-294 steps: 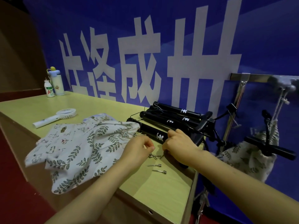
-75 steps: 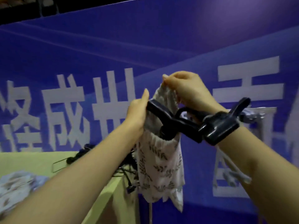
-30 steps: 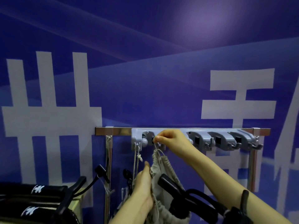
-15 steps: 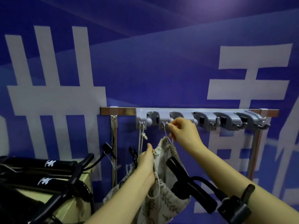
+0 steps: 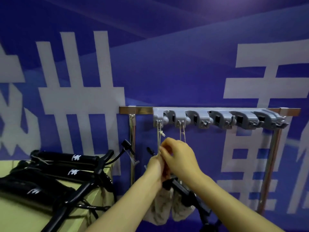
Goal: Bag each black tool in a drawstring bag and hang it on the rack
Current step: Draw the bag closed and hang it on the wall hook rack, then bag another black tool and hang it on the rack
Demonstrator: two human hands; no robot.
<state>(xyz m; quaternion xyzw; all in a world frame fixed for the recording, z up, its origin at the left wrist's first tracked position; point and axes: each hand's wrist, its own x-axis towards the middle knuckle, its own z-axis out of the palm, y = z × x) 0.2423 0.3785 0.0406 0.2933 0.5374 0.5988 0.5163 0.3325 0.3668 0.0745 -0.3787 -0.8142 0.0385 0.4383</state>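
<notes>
Two cream leaf-print drawstring bags (image 5: 157,210) hang side by side under the grey hook rack (image 5: 217,117). Their cords (image 5: 182,133) run up to the rack's first two hooks. A black tool (image 5: 183,190) sticks out of the right bag, angled down to the right. My left hand (image 5: 155,167) grips the gathered bag neck just below the cords. My right hand (image 5: 179,156) sits against it, fingers curled and pinching at the cords. Several more black tools (image 5: 66,166) lie stacked on the table at the left.
The yellow-green table (image 5: 15,220) ends just left of the rack's metal post (image 5: 132,148). Several grey hooks (image 5: 250,121) to the right carry nothing. A blue banner with large white characters forms the wall behind.
My right hand has come down from the second hook to meet my left hand. The second bag's cord now hangs on that hook, and the bag sits lower.
</notes>
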